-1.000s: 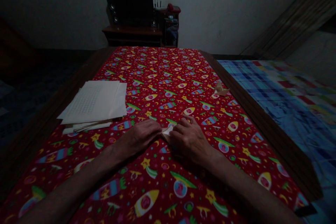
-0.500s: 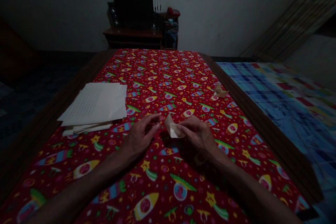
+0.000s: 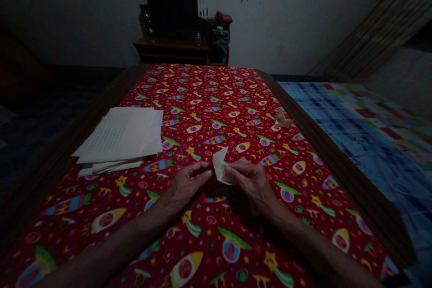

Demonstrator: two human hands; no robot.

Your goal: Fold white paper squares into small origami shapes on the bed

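Note:
A small folded paper piece, pale and with a pointed flap standing up on its left, is held above the tablecloth. My right hand pinches its right side between thumb and fingers. At the left edge of the paper, my left hand has its thumb and fingers curved, a small gap between them. Whether those tips touch the paper I cannot tell. Farther off to the right, another folded paper shape, tan in this light, rests on the cloth.
A stack of paper sheets, the top one printed, lies to the left on the red patterned tablecloth. Beyond the table stand a dark monitor and a red telephone. A blue checked cloth spreads at the right.
The folded paper has been turned and tilted in my right hand, so its flap now leans right. My left hand has come closer to the paper and slightly down.

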